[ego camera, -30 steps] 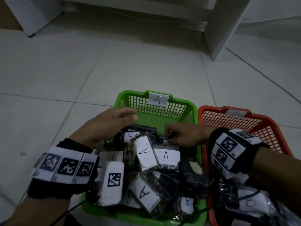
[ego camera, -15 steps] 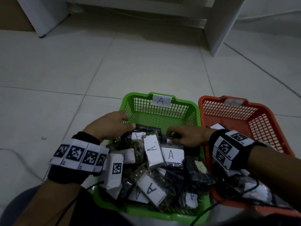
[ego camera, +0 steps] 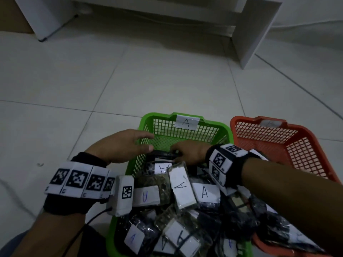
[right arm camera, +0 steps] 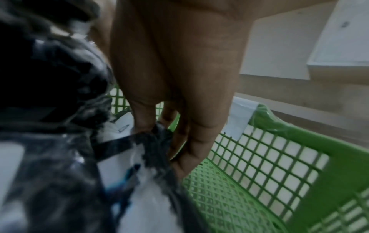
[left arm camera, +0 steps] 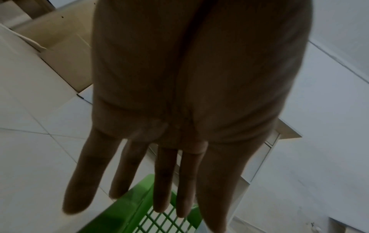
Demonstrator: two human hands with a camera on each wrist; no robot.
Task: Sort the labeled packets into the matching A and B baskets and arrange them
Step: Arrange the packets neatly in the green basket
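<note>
The green basket tagged A holds a heap of several dark packets with white A labels. My right hand reaches into its far part and pinches the edge of a dark packet; in the right wrist view the fingers curl on the black packet. My left hand hovers over the basket's left rim with straight fingers, holding nothing. The orange basket stands to the right with packets under my right forearm.
Both baskets sit on a pale tiled floor. White furniture stands at the back right, and another white panel at the back left. A cable runs from the left wrist camera.
The left hand has slid toward the basket's far left corner and its fingers have straightened. The right hand stays on the far dark packet. The view has shifted, so both baskets appear farther away.
</note>
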